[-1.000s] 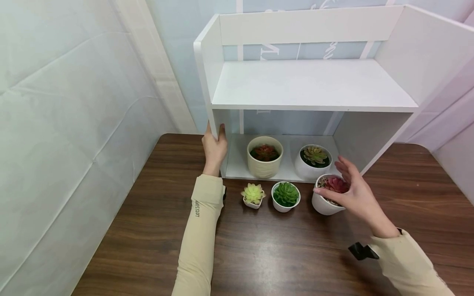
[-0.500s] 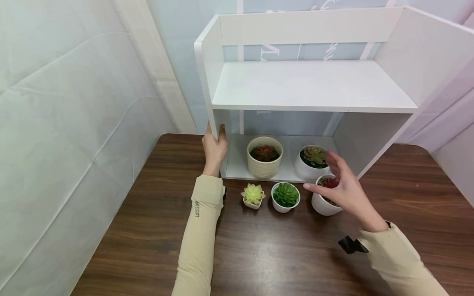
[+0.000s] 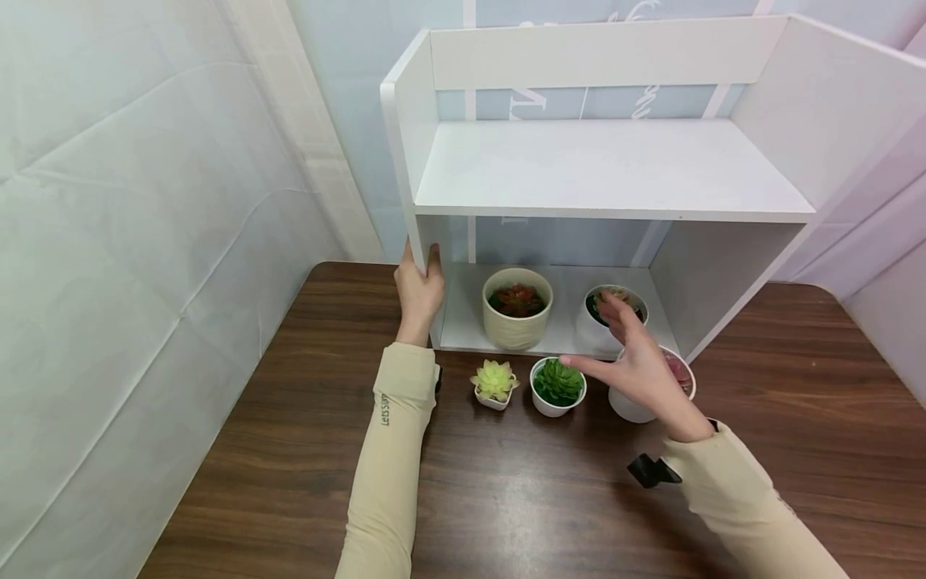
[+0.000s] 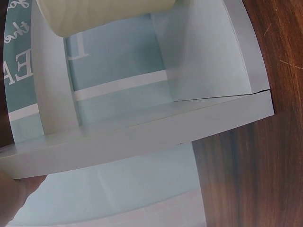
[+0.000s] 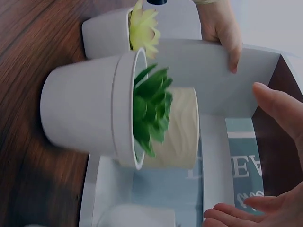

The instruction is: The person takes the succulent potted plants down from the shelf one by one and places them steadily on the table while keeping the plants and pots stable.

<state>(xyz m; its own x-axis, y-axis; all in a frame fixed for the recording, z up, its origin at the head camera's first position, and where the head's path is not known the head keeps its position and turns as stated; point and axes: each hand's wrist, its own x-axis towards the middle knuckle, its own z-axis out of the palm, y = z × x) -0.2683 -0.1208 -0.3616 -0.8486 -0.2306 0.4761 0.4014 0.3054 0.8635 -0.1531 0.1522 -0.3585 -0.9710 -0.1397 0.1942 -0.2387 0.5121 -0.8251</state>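
My left hand (image 3: 421, 291) grips the left side panel of a white shelf unit (image 3: 615, 169), fingers on the outside and thumb on the inner face. My right hand (image 3: 637, 370) hovers with thumb and fingers spread and nothing between them. Its thumb is near a green succulent in a white pot (image 3: 555, 384); the right wrist view shows that white pot (image 5: 90, 104) apart from the hand. Behind it, the hand partly covers a white pot (image 3: 631, 406) with a reddish succulent. A small yellow-green succulent (image 3: 495, 379) sits to the left on the table.
On the lower shelf stand a cream pot (image 3: 512, 328) with a red succulent and a white pot (image 3: 592, 331) with a pale green one, partly behind my right fingers. The unit stands on a dark wooden table (image 3: 521, 498). Pale fabric (image 3: 145, 225) hangs at left.
My right hand has moved left, from over the reddish succulent's pot toward the green succulent, still spread. The left hand and the pots have stayed in place.
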